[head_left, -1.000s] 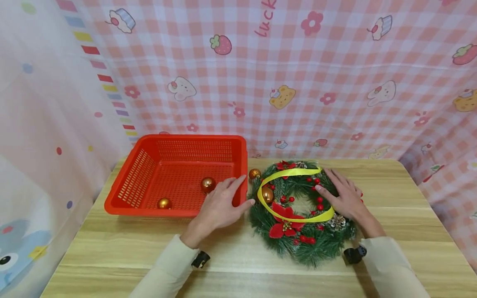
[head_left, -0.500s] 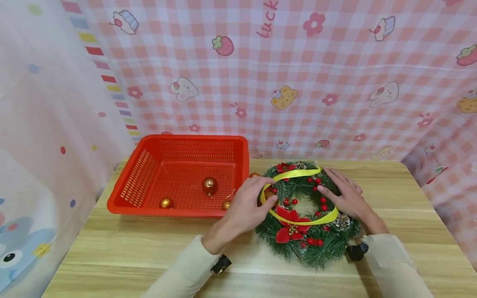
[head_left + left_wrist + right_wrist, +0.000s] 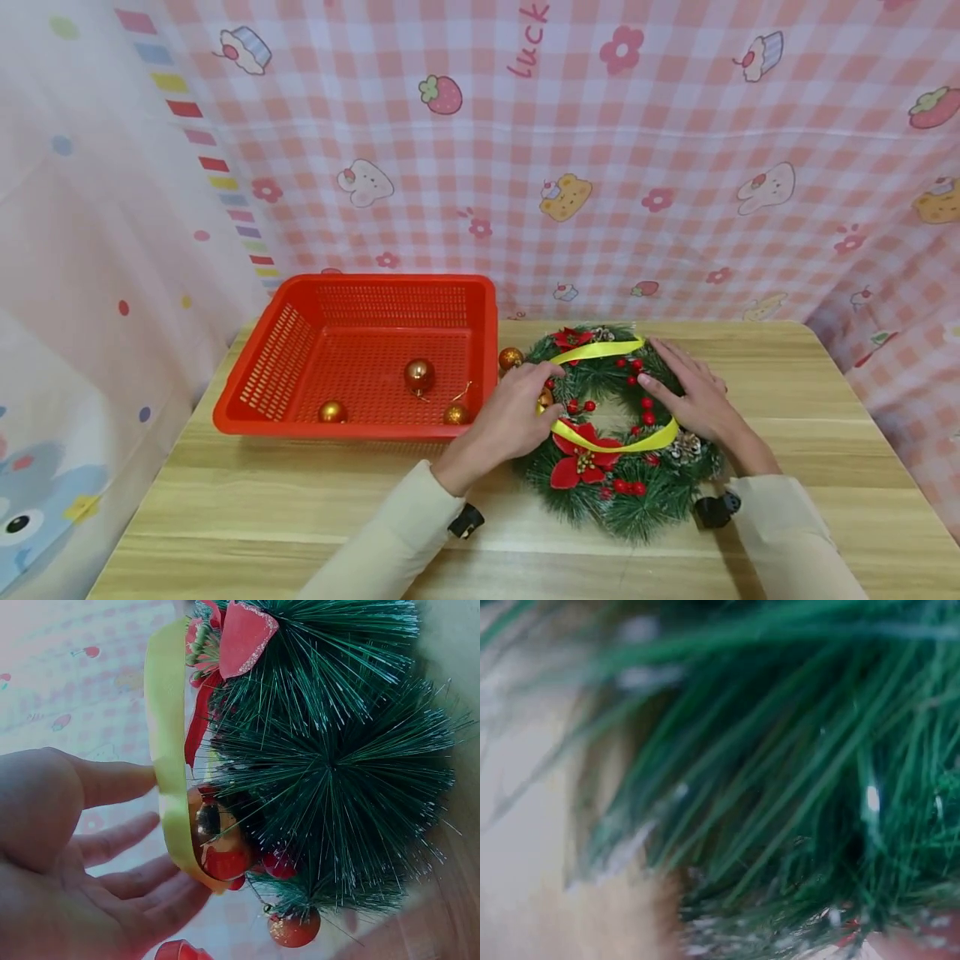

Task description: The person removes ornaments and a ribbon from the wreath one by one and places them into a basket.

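A green pine wreath (image 3: pixel 630 512) lies on the table, trimmed with red poinsettias (image 3: pixel 573 468), red berries and pinecones. Over it a loop of yellow ribbon (image 3: pixel 600 351) stands up. My left hand (image 3: pixel 506 421) is at the wreath's left side, thumb and spread fingers right at the ribbon. In the left wrist view, a shiny copper-gold ball (image 3: pixel 217 832) sits just beyond the ribbon. My right hand (image 3: pixel 697 402) rests on the wreath's right side with straight fingers. Only blurred green needles (image 3: pixel 780 772) fill most of the right wrist view.
Left of the wreath stands a red plastic basket (image 3: pixel 405 285) holding several gold and copper balls, among them a copper one (image 3: pixel 419 375). A glittery orange ball (image 3: pixel 511 358) lies between basket and wreath. Behind the wooden table (image 3: pixel 300 517) hangs a checked curtain (image 3: pixel 487 150).
My left hand has moved right, from the basket's right rim to the wreath's left side by the ribbon, uncovering a glittery ball in the basket. My right hand stays on the wreath.
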The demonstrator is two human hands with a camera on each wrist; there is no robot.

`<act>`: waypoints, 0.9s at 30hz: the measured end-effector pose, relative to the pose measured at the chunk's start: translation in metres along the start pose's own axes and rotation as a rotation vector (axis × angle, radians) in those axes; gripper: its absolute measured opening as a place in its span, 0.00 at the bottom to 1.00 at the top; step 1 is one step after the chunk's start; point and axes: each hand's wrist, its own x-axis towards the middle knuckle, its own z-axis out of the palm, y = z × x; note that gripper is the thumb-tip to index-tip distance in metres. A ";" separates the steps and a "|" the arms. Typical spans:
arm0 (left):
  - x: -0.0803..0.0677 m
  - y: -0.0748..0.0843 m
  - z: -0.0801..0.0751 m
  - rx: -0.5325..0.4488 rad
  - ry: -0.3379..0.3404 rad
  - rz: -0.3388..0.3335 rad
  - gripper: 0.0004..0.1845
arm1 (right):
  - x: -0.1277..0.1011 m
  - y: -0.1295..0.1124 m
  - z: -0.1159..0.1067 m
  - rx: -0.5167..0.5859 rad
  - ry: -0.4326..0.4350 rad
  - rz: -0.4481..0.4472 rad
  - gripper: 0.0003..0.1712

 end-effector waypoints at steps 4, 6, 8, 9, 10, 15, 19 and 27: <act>0.000 0.001 0.001 0.031 -0.031 -0.065 0.24 | -0.002 -0.001 0.000 -0.003 -0.006 0.002 0.41; 0.000 0.001 0.002 0.046 -0.044 -0.099 0.25 | -0.003 -0.001 0.000 -0.003 -0.009 0.004 0.41; 0.000 0.002 0.002 0.062 -0.056 -0.123 0.26 | -0.003 -0.002 0.000 -0.004 -0.009 0.008 0.41; 0.001 0.003 0.002 0.071 -0.059 -0.129 0.27 | -0.004 -0.002 0.000 -0.005 -0.009 0.011 0.41; 0.001 0.003 0.002 0.081 -0.060 -0.133 0.27 | -0.004 -0.002 0.000 -0.005 -0.009 0.014 0.41; 0.000 0.004 0.001 0.099 -0.039 -0.122 0.26 | -0.005 -0.003 0.000 -0.002 -0.013 0.026 0.42; -0.001 0.005 0.002 0.105 0.003 -0.105 0.26 | -0.005 -0.003 0.001 0.002 -0.018 0.030 0.42; 0.003 0.009 0.005 0.082 0.070 -0.081 0.26 | -0.005 -0.003 0.001 -0.003 -0.018 0.040 0.42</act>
